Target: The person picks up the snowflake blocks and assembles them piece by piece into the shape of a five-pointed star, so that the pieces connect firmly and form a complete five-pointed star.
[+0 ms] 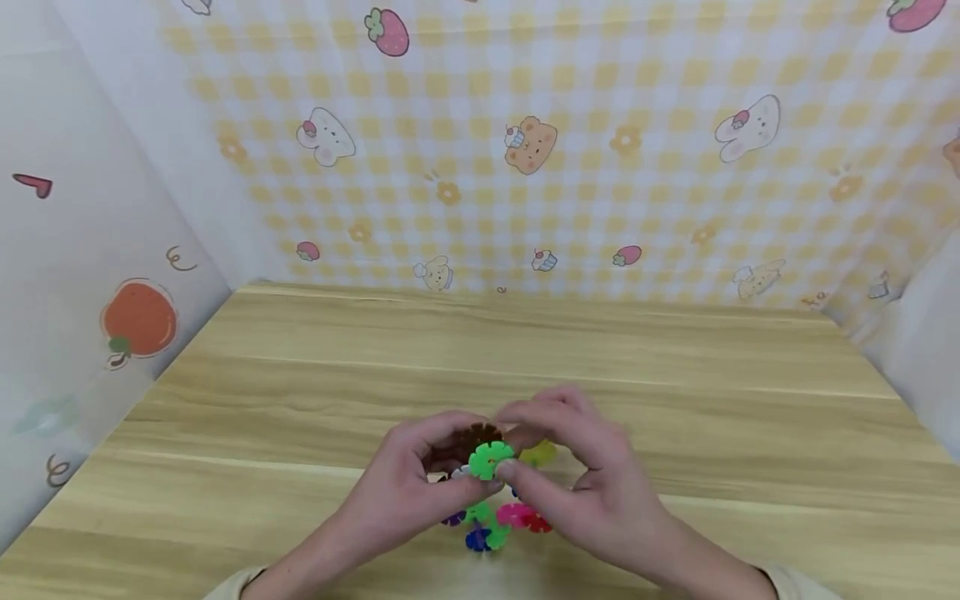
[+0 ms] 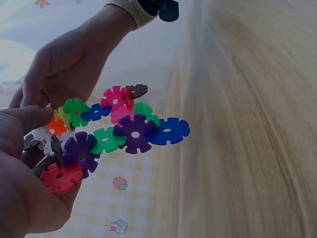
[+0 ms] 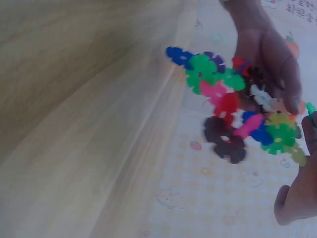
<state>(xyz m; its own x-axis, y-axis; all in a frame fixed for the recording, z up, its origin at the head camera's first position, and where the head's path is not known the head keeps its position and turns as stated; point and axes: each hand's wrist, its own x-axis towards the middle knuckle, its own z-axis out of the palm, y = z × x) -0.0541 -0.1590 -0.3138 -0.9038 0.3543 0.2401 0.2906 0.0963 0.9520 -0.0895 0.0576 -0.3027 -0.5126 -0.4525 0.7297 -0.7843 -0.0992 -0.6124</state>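
Observation:
My left hand [image 1: 405, 487] holds a linked chain of notched plastic snowflake discs, its thumb in front and its fingers behind a brown disc [image 1: 482, 433]. A bright green disc [image 1: 491, 460] sits under the thumb of my right hand [image 1: 600, 479], face-on in the head view; the green edge [image 3: 311, 107] appears at its fingertips in the right wrist view. Below the hands hangs the rest of the chain, with a purple disc [image 2: 135, 134], a blue disc [image 2: 171, 131], a red disc [image 2: 60, 178] and several others slotted together. Palms partly hide the chain in the head view.
A wood-grain table [image 1: 300, 358] lies under the hands. Behind it rises a yellow checked cloth [image 1: 585, 167] with cartoon prints, and a white printed cloth [image 1: 67, 250] stands on the left.

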